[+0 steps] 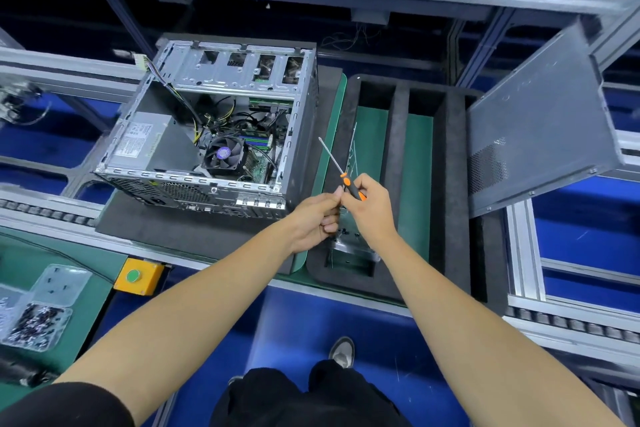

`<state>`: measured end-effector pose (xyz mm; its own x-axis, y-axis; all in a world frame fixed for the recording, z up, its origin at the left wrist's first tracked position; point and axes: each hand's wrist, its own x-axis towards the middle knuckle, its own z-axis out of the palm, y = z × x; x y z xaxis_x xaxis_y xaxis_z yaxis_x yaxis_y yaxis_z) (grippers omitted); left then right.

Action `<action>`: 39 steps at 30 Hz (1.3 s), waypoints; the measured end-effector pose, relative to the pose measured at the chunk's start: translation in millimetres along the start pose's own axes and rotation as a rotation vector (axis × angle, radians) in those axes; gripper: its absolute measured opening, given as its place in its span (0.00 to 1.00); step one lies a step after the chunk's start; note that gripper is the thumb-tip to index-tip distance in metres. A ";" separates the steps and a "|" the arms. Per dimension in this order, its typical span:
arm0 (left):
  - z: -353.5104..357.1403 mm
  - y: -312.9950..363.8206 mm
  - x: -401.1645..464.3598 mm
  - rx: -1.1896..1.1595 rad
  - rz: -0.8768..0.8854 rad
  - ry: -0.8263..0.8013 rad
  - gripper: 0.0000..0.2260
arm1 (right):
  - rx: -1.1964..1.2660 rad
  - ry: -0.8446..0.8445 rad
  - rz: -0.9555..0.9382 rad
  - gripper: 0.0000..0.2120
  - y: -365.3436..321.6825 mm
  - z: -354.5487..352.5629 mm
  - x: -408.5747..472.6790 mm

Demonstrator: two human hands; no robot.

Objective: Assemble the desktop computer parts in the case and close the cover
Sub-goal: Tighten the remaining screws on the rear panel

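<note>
The open computer case [211,128] lies on its side on a dark foam mat, with power supply, fan and cables showing inside. Its grey cover panel [540,135] leans upright at the right. My right hand [369,206] grips a screwdriver [334,161] by its orange and black handle, shaft pointing up and left. My left hand [313,218] is closed, its fingertips meeting my right hand at the handle; whether it pinches something small is hidden. Both hands hover over a black foam tray [453,184], above a metal bracket [349,250] lying in it.
A clear box of screws [38,322] sits at the lower left on a green mat. A yellow box with a green button [138,277] is fixed at the bench edge. Aluminium rails and roller tracks frame the station.
</note>
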<state>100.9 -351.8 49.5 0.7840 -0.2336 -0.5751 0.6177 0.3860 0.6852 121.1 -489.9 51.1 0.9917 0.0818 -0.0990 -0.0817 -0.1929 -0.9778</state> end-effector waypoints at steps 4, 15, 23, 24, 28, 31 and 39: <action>-1.8 3.1 -20.5 0.066 -0.044 -0.005 0.08 | -0.067 -0.001 -0.034 0.21 -7.3 0.9 -13.6; -25.8 29.6 -84.3 0.140 0.171 -0.005 0.08 | -0.060 -0.033 -0.126 0.03 -53.3 46.6 -44.1; -113.7 72.1 -143.5 0.056 0.255 -0.146 0.08 | -0.134 0.033 -0.217 0.08 -86.3 129.1 -67.2; -130.2 78.0 -148.6 0.068 0.274 -0.139 0.09 | -0.154 0.027 -0.218 0.08 -88.1 141.3 -69.0; -196.5 99.6 -167.2 0.182 0.363 -0.038 0.09 | -0.242 0.014 -0.219 0.05 -95.4 187.9 -77.8; -240.8 110.1 -180.6 0.211 0.394 -0.018 0.08 | -0.319 -0.002 -0.197 0.04 -101.8 219.7 -83.9; -314.3 118.0 -198.5 0.323 0.454 0.089 0.05 | -0.453 0.019 -0.133 0.04 -102.4 278.5 -98.2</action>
<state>-1.3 20.6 104.1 0.9759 -0.0262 -0.2164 0.2180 0.1338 0.9667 4.5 -205.9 109.6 0.9926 0.1180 0.0292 0.0936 -0.5891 -0.8026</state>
